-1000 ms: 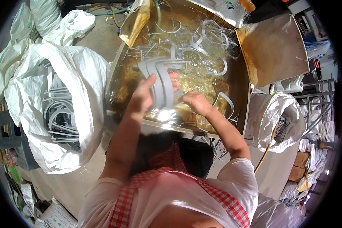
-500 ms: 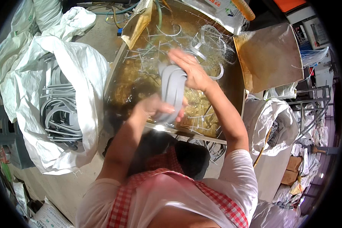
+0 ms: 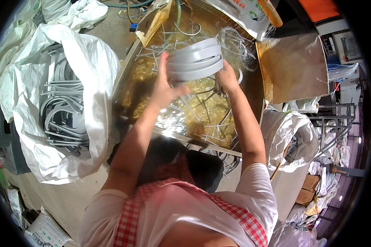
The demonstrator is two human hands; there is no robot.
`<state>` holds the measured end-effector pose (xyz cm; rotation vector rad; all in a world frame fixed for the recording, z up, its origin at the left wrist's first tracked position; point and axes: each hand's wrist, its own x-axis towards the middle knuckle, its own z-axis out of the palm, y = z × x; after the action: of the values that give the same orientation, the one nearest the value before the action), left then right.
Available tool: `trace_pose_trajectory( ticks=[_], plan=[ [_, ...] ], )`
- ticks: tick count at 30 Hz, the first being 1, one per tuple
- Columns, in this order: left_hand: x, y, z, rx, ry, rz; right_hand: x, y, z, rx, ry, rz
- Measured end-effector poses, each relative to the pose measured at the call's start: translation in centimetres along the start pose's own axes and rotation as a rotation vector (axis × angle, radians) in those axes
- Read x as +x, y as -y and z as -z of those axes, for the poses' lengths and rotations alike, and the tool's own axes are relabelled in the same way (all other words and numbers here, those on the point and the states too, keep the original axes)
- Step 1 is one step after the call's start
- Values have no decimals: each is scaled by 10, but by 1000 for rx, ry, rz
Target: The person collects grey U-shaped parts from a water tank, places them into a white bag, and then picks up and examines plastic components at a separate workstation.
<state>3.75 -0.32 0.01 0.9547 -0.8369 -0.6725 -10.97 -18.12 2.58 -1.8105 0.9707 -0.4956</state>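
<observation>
Desk: What do you have on the feed?

Operator: From my remote seat, I see a bundle of curved grey strips (image 3: 195, 59) raised over the far middle of a water-filled tub (image 3: 193, 142), its ends between two bare hands.

Desk: And the grip?

Operator: The left hand (image 3: 165, 90) is spread wide, fingers up against the bundle's left end, thumb blurred and pointing right. The right hand (image 3: 228, 78) curls in at the right end; its fingertips are partly hidden, so I cannot tell how firmly it holds.

Desk: Around them?

Operator: I see loose strips (image 3: 212, 131) in the water below. To the left, a white sack (image 3: 97, 86) bulges with more grey strips; to the right stand a brown panel (image 3: 294, 68) and, nearer, a smaller sack (image 3: 272, 131).
</observation>
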Motion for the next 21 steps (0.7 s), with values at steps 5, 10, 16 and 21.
trace_pose_trajectory(
  ticks=[5,10,16,21],
  plan=[
    [-6,7,-15,-54,-85,131,-24,39,4,310,39,-356],
    [-4,5,-12,-165,-325,644,-42,40,15,392,266,-100],
    [-4,16,-6,-561,-382,743,-68,26,4,775,656,34],
    [-4,7,-4,-607,-459,781,-76,28,-35,1155,719,103]
  ],
)
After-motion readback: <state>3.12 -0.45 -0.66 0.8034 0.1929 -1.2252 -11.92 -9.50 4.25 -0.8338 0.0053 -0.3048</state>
